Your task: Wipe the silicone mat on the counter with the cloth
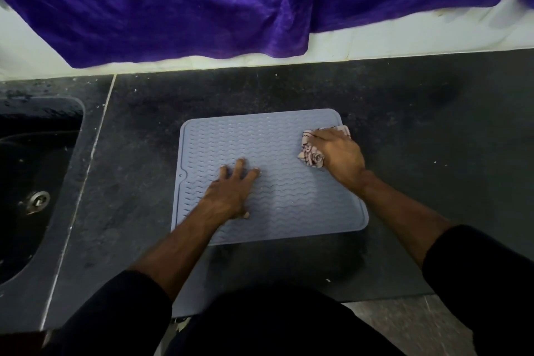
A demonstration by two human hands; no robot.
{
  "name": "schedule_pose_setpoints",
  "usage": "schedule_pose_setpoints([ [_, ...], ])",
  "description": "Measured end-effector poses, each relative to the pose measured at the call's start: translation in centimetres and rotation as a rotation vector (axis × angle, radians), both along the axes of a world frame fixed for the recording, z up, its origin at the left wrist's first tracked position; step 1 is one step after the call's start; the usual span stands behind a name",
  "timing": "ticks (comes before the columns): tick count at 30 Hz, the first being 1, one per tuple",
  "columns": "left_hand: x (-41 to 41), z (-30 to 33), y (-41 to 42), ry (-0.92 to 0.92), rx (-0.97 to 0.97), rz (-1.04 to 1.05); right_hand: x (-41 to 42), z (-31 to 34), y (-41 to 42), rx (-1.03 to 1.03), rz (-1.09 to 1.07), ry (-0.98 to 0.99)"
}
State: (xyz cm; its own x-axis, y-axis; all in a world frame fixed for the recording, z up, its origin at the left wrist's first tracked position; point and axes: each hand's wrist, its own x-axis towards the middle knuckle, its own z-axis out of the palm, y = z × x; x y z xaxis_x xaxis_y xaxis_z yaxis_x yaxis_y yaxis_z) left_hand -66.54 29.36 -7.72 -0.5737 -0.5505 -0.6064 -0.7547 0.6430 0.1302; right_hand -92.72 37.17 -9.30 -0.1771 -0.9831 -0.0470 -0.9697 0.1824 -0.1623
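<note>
Lying at the centre of the frame on the dark counter [404, 124], the silicone mat [274, 182] is pinned by the left hand [231, 191], fingers spread flat on its lower-left part. The right hand [338, 153] grips the bunched cloth [310, 153] at the mat's upper-right corner, fingers curled over it. Nearly all unwiped-looking surface stretches left and down from the cloth, so the next stroke likely runs toward the left hand.

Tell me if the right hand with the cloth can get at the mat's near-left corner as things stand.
Probably not without a shift. The right hand grips the cloth at the far-right part of the mat, while the left hand presses flat mid-mat and its forearm lies across the near-left corner.
</note>
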Motion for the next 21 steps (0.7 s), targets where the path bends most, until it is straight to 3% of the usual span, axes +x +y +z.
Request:
schedule_pose_setpoints([
  [8, 0.2, 0.0, 0.1, 0.031, 0.02, 0.018, -1.6, 1.6, -0.2, 0.047, -0.124, -0.004],
  [11, 0.1, -0.1, 0.0, 0.031, 0.029, 0.027, 1.3, 1.4, -0.5, 0.025, -0.041, -0.038],
  [14, 0.3, -0.3, 0.0, 0.037, 0.011, 0.018, 2.3, 0.6, 0.5, 0.088, 0.069, 0.06],
  [21, 0.3, -0.7, 0.0, 0.053, 0.016, 0.036, 0.1, 2.0, 0.9, 0.065, -0.051, 0.046],
])
